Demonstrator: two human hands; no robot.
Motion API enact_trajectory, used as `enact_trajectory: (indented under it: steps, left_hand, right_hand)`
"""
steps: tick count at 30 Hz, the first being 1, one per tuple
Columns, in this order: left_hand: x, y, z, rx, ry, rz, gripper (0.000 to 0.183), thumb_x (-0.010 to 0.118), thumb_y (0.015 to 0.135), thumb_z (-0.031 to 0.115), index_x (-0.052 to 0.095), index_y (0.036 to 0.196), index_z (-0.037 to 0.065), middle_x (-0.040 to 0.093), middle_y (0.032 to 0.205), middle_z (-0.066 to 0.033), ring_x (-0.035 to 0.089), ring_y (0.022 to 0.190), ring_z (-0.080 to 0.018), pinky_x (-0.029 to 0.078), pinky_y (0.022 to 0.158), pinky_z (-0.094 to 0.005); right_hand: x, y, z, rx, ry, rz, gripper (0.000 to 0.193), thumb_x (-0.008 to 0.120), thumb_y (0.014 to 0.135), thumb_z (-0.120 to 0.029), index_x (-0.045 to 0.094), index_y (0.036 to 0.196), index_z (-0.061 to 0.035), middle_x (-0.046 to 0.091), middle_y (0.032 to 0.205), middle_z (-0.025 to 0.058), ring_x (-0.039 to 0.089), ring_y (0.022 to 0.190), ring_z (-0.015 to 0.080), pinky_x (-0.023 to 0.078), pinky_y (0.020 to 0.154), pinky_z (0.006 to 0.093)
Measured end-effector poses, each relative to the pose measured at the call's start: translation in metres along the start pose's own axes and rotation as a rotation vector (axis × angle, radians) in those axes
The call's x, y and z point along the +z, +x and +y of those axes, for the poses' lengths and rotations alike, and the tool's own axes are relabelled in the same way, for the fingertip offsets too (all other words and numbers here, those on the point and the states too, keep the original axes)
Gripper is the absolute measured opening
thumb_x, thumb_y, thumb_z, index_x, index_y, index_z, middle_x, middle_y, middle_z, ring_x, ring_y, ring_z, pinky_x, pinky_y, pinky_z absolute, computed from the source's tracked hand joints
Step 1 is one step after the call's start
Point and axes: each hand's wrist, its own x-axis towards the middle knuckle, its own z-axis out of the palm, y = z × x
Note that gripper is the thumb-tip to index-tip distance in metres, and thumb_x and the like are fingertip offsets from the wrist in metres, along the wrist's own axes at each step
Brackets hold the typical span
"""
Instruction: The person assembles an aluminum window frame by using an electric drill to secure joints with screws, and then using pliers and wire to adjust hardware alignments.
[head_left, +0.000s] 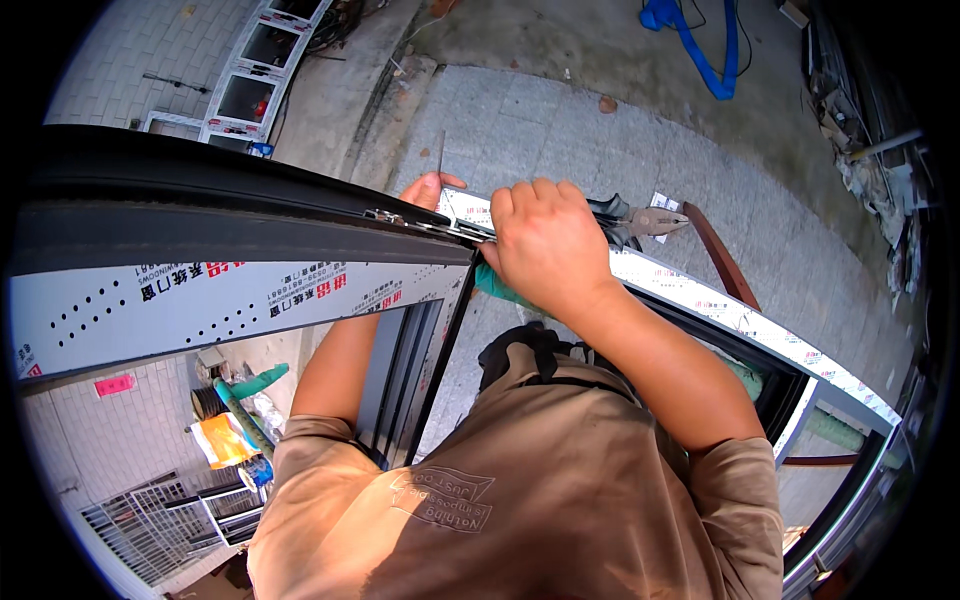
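My left hand [428,189] reaches behind the dark window sash [230,225], which hides most of it. Its fingertips are closed around what looks like a thin rod [441,152] standing upward. My right hand [548,240] is curled shut, back upward, at the corner where the sash meets the white-filmed frame [740,318]. What its fingers grip is hidden. A metal hinge arm [440,228] runs along the sash edge to my right fingers. Pliers [652,220] with dark handles stick out past my right hand, jaws to the right; I cannot tell whether the hand touches them.
A brown-red bar [722,258] lies beyond the frame. Blue strap [712,70] is on the ground at the far right. White frames [245,95] stand far left. Scrap [860,170] piles along the right side. Green-wrapped material and an orange-white bag [224,440] are at the left.
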Motion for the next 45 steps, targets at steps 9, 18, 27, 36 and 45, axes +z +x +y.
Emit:
enact_trajectory:
  steps: [9, 18, 27, 36, 45]
  left_hand:
    - [0.001, -0.003, 0.002, 0.012, 0.074, 0.017, 0.069, 0.031, 0.112, 0.066, 0.058, 0.135, 0.007, 0.071, 0.097, -0.0034, 0.066, 0.08, -0.0068, 0.053, 0.068, -0.0212]
    - [0.005, 0.004, 0.007, 0.004, 0.005, 0.014, 0.056, 0.043, 0.113, 0.058, 0.063, 0.131, 0.009, 0.069, 0.089, -0.0009, 0.061, 0.074, -0.0047, 0.049, 0.064, -0.0215]
    - [-0.036, 0.037, -0.057, 0.121, -0.009, -0.019, 0.034, 0.06, 0.111, 0.042, 0.062, 0.118, 0.01, 0.065, 0.085, 0.0001, 0.06, 0.071, -0.0062, 0.049, 0.061, -0.0249]
    - [-0.056, 0.07, -0.081, 0.2, -0.128, -0.138, 0.027, 0.063, 0.11, 0.037, 0.062, 0.115, 0.01, 0.063, 0.089, 0.001, 0.057, 0.075, -0.0064, 0.048, 0.066, -0.0254]
    - [-0.068, 0.074, -0.088, 0.286, -0.049, -0.123, 0.026, 0.064, 0.109, 0.036, 0.063, 0.115, 0.01, 0.063, 0.091, 0.0012, 0.056, 0.077, -0.0064, 0.048, 0.068, -0.0254]
  right_hand:
    - [0.0, 0.0, -0.001, -0.001, 0.024, -0.01, 0.036, 0.085, 0.074, -0.032, 0.061, 0.087, -0.0071, 0.063, 0.08, 0.0084, 0.064, 0.079, 0.0276, 0.048, 0.075, 0.04]
    - [0.0, 0.0, 0.002, 0.027, 0.004, -0.017, 0.037, 0.085, 0.073, -0.033, 0.061, 0.086, -0.0072, 0.063, 0.081, 0.0084, 0.064, 0.079, 0.0274, 0.048, 0.074, 0.0399]
    - [0.02, -0.01, 0.0, 0.032, 0.021, 0.052, 0.021, 0.07, 0.083, -0.025, 0.066, 0.087, -0.0045, 0.064, 0.082, 0.0106, 0.062, 0.081, 0.0269, 0.045, 0.076, 0.0387]
    - [0.028, -0.014, -0.005, 0.036, -0.105, 0.096, 0.022, 0.061, 0.088, -0.024, 0.068, 0.084, -0.0037, 0.066, 0.082, 0.0103, 0.061, 0.079, 0.0259, 0.043, 0.079, 0.0387]
    - [0.035, -0.012, -0.005, 0.056, -0.023, 0.097, 0.019, 0.064, 0.085, -0.023, 0.069, 0.085, -0.0047, 0.067, 0.082, 0.0103, 0.062, 0.08, 0.0275, 0.045, 0.081, 0.0393]
